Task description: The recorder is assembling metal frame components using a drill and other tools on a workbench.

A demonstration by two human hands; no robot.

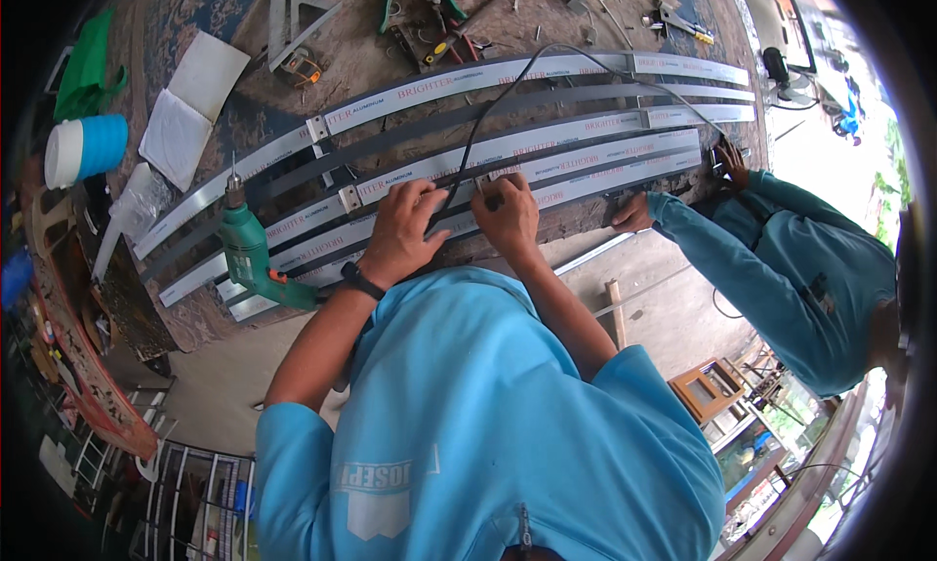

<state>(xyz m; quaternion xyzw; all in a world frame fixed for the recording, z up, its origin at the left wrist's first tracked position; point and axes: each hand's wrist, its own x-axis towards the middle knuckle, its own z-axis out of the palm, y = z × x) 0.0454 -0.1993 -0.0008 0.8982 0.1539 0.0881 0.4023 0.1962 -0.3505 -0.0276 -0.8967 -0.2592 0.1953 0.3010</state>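
Observation:
Several long aluminium bars (468, 157) with printed protective film lie side by side across the worktable. My left hand (408, 231) rests over the nearer bars, thumb and fingers apart, beside a black cord (472, 143). Just right of it, my right hand (508, 213) has its fingers curled at what looks like a small metal bracket (484, 182) on a bar; the fingers partly hide it. Similar brackets (348, 199) sit on the bars farther left. A green power drill (254, 252) lies left of my left hand, its bit pointing away from me.
On the right, a co-worker in teal sleeves (742, 259) has hands at the bar ends. Pliers (444, 0), a set square (301, 24) and a tape measure (303, 66) lie at the far side. Paper (178, 132) and a blue-white jug (88, 149) stand left.

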